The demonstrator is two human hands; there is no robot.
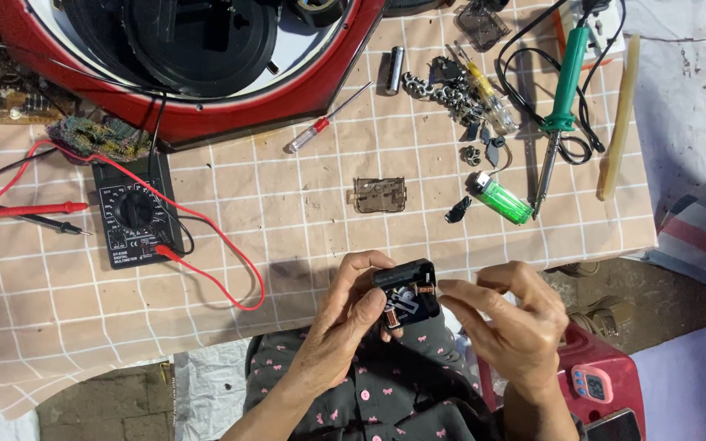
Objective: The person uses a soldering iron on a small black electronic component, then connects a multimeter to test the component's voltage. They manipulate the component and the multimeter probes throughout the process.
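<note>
Head view: the left hand (345, 322) is gripping a small black square mechanism (408, 294) with its back open, thumb lying across the lower edge and fingers curling around the far side, holding it above the lap just off the near edge of the table (304, 220). The right hand (510, 322) is pinching toward the mechanism's right side with thumb and forefinger drawn together; whether the fingertips are touching it cannot be told. On the checked cloth covering the table, a smoky clear plastic cover (379, 194) is lying just beyond the hands. A black multimeter (135, 214) is sitting well to the left, its red lead (222, 245) looping toward the hands. A green lighter (500, 198), a green-handled soldering iron (560, 106) and a red-handled screwdriver (324, 121) are lying farther back.
</note>
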